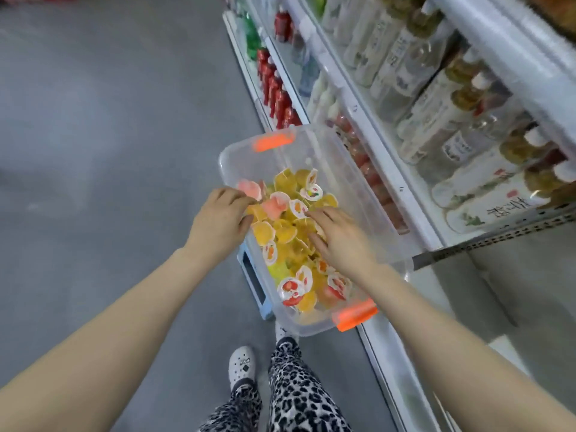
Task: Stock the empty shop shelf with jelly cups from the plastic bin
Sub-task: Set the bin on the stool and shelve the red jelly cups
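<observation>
My right hand lies open, fingers spread over the jelly cups; my left hand curls at the rim of the clear plastic bin, and I cannot tell if it holds anything; the bare shelf is just beside the bin

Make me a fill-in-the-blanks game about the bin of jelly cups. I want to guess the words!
1. The clear bin has handles coloured ____ at both ends.
2. Most of the jelly cups in it are ____ in colour.
3. The left hand and the right hand both reach into the clear plastic ____.
4. It sits on a light ____ stool.

Missing words: orange, yellow, bin, blue.
</observation>
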